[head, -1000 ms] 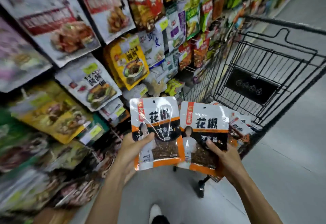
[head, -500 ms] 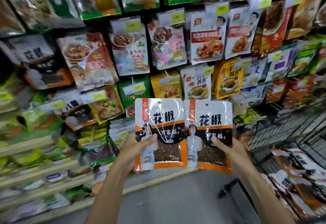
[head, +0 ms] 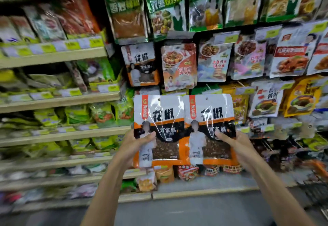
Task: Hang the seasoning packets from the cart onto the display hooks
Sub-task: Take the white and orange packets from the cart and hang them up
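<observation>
While the person is facing the display in the head view, the left hand [head: 136,142] is gripping the left packet [head: 159,119] by its lower edge, thumb across the front, and the right hand [head: 236,144] is gripping the right packet [head: 211,117] likewise, both upright, side by side. Hanging them well is probably calling for lifting one at a time, lining its top hole with the hidden hook carrying the matching hung packet [head: 142,64] just above.

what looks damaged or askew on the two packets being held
Nothing stands out. The left hand holds the left packet and the right hand the right packet, both upright, side by side, untorn.
</observation>
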Available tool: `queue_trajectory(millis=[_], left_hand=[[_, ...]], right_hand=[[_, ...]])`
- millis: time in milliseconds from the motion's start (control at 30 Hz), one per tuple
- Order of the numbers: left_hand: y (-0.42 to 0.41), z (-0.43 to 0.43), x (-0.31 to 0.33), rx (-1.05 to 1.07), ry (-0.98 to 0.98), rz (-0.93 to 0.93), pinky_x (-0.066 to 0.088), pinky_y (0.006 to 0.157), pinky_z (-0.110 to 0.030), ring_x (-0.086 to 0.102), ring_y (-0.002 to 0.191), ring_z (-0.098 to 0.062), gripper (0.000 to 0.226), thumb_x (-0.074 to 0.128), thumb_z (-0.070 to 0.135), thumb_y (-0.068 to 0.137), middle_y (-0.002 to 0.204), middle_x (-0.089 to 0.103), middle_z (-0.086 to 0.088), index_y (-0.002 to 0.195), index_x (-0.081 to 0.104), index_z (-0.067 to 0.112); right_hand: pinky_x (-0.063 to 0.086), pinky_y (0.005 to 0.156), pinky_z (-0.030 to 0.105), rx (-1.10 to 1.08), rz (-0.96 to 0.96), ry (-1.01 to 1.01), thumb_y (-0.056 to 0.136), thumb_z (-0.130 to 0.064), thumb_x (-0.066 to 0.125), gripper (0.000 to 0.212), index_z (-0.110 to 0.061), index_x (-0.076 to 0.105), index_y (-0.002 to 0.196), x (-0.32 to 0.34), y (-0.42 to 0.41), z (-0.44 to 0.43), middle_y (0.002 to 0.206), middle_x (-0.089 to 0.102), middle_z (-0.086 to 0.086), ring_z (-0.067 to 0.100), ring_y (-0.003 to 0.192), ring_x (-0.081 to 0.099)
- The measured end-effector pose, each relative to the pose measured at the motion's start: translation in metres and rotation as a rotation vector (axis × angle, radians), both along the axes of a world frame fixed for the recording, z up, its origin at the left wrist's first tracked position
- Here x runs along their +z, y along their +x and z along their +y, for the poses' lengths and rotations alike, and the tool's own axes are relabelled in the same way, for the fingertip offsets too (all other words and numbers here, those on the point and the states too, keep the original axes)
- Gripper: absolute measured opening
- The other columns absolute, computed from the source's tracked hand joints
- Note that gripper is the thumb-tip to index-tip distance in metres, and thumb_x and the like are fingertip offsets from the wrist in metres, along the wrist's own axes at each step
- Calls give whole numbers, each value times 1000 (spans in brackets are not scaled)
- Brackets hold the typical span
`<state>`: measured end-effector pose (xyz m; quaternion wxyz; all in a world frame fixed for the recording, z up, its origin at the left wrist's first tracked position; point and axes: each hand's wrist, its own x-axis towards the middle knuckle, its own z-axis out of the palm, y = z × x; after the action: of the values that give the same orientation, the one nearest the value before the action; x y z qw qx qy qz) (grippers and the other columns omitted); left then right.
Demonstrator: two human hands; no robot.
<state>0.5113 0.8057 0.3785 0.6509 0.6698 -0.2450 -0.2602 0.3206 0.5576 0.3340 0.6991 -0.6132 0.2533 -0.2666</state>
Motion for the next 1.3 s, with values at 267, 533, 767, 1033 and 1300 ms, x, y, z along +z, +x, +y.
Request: queue_trajectory(millis=[267, 533, 767, 1033, 1300], left_hand=[[61, 32, 21, 59, -51, -95, 51, 88, -37, 67, 102, -20, 47, 79, 38, 64, 106, 73, 0, 106, 70, 20], [136, -16, 66, 145, -118, -201, 53, 74, -15, 66, 88, 5, 33, 74, 36, 69, 90, 72, 23, 100, 64, 28], [187, -72, 76, 164, -136, -155, 50, 73, -19, 64, 83, 1, 54, 68, 44, 74, 91, 70, 7, 108, 59, 3], [237, -106, 64, 144, -142, -118, 44, 67, -18, 60, 84, 12, 20, 65, 32, 85, 96, 36, 25, 72, 70, 17], [265, -120, 57, 168, -149, -142, 49, 66, -8, 60, 92, 11, 20, 66, 30, 85, 93, 68, 25, 105, 63, 27]], right_hand=[[53, 85, 38, 122, 1, -124, 64, -42, 77, 53, -12, 69, 107, 40, 72, 10, 100, 75, 5, 23, 99, 69], [52, 86, 37, 150, -21, -162, 66, -39, 76, 49, -12, 67, 106, 62, 144, -34, 99, 75, 4, 19, 95, 70], [52, 61, 22, 103, -20, -172, 65, -36, 75, 36, -12, 69, 91, 63, 174, -77, 78, 76, -5, 9, 73, 71], [53, 57, 18, 64, -39, -141, 67, -36, 74, 39, -9, 68, 95, 60, 192, -102, 80, 76, -5, 7, 73, 72], [55, 62, 22, 46, -82, -97, 59, -40, 78, 41, -12, 72, 89, 61, 208, -99, 89, 77, 5, 16, 81, 73]])
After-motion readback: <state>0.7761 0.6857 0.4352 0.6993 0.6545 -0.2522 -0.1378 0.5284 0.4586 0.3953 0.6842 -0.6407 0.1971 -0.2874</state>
